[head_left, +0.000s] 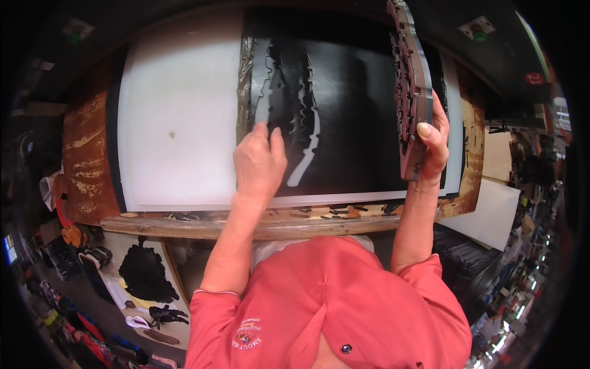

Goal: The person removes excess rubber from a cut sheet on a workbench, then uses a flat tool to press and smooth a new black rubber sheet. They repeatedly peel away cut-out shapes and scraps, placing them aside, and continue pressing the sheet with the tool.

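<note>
A black sheet lies on the white board, with toothed, curved slits cut through it that show white beneath. My left hand is over the sheet at the lower end of the left slit. Its fingers are curled, with thumb and index finger close together at the black material; whether they grip a piece is hidden. On the right, my right hand grips a cutting die by its lower part and holds it upright on edge above the sheet. The die has a grey outer plate and a dark reddish, notched inner side.
A bare white board covers the left half. A wooden rail runs along the front, with black scraps behind it. At lower left, black cut pieces rest on a lower surface. Green buttons sit on the machine overhead.
</note>
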Motion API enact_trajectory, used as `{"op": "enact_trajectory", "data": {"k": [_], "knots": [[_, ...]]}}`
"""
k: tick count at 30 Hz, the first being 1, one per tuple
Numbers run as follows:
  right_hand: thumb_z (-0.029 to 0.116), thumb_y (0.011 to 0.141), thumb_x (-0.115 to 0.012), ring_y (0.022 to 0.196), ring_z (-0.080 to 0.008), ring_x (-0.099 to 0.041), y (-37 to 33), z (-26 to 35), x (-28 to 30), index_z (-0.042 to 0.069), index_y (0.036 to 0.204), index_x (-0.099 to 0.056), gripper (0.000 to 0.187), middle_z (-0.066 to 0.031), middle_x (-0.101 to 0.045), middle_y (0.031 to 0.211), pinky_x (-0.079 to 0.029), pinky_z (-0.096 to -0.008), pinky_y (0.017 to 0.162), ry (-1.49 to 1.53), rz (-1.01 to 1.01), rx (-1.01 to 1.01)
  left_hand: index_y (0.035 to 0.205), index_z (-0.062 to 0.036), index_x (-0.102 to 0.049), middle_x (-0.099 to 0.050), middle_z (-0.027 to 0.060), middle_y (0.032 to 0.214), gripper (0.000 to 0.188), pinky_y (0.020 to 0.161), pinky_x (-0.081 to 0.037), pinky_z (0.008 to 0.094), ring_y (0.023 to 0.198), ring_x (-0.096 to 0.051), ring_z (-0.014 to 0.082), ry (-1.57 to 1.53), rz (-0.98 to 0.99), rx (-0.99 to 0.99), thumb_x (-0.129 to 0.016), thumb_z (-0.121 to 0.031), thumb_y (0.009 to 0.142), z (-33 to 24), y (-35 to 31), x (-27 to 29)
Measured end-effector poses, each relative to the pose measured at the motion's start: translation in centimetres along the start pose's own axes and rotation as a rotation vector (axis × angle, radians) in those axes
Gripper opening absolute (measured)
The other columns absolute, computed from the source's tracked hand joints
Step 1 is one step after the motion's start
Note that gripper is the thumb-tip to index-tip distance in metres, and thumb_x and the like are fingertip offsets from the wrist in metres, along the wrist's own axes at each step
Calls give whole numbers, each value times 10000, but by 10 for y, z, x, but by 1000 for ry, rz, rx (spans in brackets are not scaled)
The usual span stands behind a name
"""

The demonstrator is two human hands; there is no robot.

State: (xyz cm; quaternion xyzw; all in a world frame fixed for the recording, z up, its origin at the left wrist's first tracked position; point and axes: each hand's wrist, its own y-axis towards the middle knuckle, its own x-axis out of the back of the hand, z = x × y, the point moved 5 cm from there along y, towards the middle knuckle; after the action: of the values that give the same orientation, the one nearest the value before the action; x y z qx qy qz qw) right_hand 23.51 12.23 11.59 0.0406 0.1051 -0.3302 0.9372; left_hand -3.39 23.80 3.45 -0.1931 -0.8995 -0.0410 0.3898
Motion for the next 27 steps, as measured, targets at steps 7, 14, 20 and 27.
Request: {"op": "enact_trajectory", "data": {"k": [7,14,20,27], "knots": [[304,614,-956,1348,-363,-602,-26,-28,-3,-1,1514,-610,1012,-253,-547,1538,-469,-445,1170,-590,57,146,1531,33,-490,-468,267,1617,665,1242,-324,627,1533,-389,502,59,-141,-453,-763,-137,949,-16,-15,-6],[278,562,-869,1334,-493,-512,-38,-67,-42,55,1433,-668,921,-333,-420,1588,-499,-544,1097,-1218,140,349,1481,19,-549,-487,235,1620,577,1275,-229,686,1584,-342,462,155,-156,-478,-751,-155,969,-1,-18,-20],[288,575,-873,1308,-546,-504,-36,-66,-39,32,1369,-706,851,-395,-432,1535,-511,-572,1065,-1195,168,413,1416,8,-609,-522,224,1595,499,1267,-197,720,1578,-357,465,77,-159,-464,-753,-129,958,-3,-16,-17],[305,613,-908,1346,-557,-480,-42,-66,-34,16,1402,-675,872,-408,-412,1557,-472,-583,1113,-1195,166,442,1315,-4,-668,-655,217,1401,412,1149,-439,585,1359,-594,448,-158,-211,-605,-747,33,912,-9,-45,7]]}}
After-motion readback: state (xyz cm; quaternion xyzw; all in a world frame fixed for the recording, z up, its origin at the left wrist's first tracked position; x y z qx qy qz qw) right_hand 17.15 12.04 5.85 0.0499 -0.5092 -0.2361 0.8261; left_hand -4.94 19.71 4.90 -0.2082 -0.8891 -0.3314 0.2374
